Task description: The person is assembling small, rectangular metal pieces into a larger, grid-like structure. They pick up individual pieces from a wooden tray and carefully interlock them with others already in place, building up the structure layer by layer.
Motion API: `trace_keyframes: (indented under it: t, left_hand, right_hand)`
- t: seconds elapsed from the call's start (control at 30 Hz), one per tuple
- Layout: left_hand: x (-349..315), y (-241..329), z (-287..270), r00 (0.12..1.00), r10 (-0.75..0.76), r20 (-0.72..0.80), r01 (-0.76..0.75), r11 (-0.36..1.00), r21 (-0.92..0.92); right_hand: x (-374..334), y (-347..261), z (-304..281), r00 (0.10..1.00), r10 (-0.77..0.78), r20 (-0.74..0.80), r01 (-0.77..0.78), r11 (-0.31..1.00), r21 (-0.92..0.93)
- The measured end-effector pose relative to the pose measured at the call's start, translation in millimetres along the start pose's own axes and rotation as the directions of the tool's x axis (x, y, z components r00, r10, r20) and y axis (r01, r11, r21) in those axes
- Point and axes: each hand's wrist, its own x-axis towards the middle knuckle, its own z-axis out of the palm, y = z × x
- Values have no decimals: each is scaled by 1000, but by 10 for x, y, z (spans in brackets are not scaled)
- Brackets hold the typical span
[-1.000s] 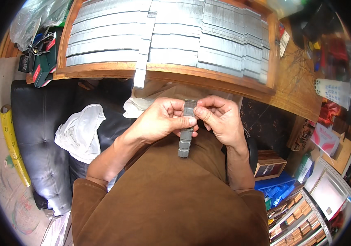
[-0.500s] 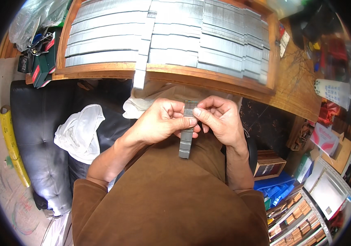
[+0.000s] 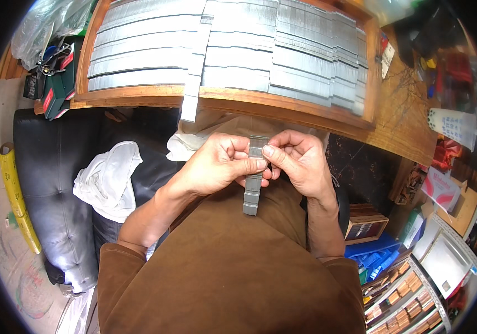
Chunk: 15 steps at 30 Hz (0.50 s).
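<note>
A narrow stack of thin grey pieces (image 3: pixel 252 199) hangs lengthwise in front of my chest, its upper end toward the tray. My left hand (image 3: pixel 219 161) is closed round its middle, with the thumb lying across the front. At the upper right edge my right hand (image 3: pixel 300 161) pinches the stack between thumb and bent fingers. The fingertips behind it are partly hidden. Beyond my hands stands a wooden tray (image 3: pixel 138 99) filled with rows of overlapping grey flat pieces (image 3: pixel 233 50). One narrow grey strip (image 3: pixel 192 92) lies across these rows and juts over the tray's near edge.
A white cloth (image 3: pixel 110 175) lies on the black padded seat (image 3: pixel 55 189) at left, beside a yellow tube (image 3: pixel 18 200). Dark boxes (image 3: pixel 57 92) sit left of the tray. At right are a plastic cup (image 3: pixel 451 122), a wooden box (image 3: pixel 367 224) and a shelf rack (image 3: pixel 411 295).
Both hands keep nearly the same grip and place. The stack's upper end has shifted very slightly.
</note>
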Motion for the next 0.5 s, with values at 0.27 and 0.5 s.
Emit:
trace_keyframes:
  t: [0.27,0.5]
  left_hand:
    - [-3,23,7,1000,-3,-13,3,1000,-25]
    - [2,25,3,1000,5,-12,-5,1000,8]
  right_hand:
    - [1,8,1,1000,-10,3,10,1000,15]
    - [1,-1,2,1000,-11,17,10,998,54]
